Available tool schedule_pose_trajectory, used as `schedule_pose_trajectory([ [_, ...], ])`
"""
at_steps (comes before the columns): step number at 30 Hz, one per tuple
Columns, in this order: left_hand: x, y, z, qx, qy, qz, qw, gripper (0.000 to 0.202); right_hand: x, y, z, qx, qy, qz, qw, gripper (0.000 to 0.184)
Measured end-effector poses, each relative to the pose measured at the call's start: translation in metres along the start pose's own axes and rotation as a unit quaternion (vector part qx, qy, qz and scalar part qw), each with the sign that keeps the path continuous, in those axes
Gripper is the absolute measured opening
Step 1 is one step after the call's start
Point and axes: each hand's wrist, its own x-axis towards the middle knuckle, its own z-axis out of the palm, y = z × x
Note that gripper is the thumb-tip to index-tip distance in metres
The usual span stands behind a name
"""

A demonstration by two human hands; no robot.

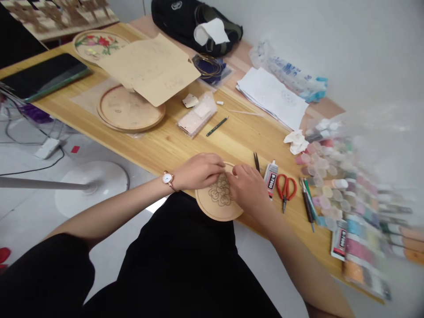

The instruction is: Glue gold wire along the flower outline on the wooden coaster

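Both hands rest on a small round wooden disc at the table's near edge. Left hand, a watch on its wrist, curls its fingers onto the disc's far rim beside a drawn flower. Right hand lies over the disc's right side, fingertips bent and pinched toward the left hand's; whether they grip anything I cannot tell. Just right lie tweezers, a glue tube and red scissors. Farther left sits a larger round board.

Bare desk mid-strip passable; red-handled scissors, white glue tube block near edge; small paint pots crowd right end.
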Motion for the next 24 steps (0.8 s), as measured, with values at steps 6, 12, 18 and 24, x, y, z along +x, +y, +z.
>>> schedule_pose_trajectory([
  [6,-0.006,0.013,-0.004,0.019,0.048,-0.072,0.996,0.031,0.003,-0.003,-0.006,-0.017,-0.026,-0.022,0.999,0.022],
  [12,-0.032,0.036,-0.007,0.039,0.138,-0.194,0.970,0.035,0.007,-0.006,-0.012,-0.028,-0.058,-0.037,0.997,0.025],
  [18,-0.055,0.042,-0.002,0.047,0.173,-0.250,0.952,0.030,0.011,-0.008,-0.018,-0.029,-0.092,-0.047,0.994,0.026],
  [24,-0.039,0.045,0.007,0.044,0.128,-0.190,0.972,0.033,0.010,-0.012,-0.019,-0.032,-0.116,-0.038,0.992,0.029],
])
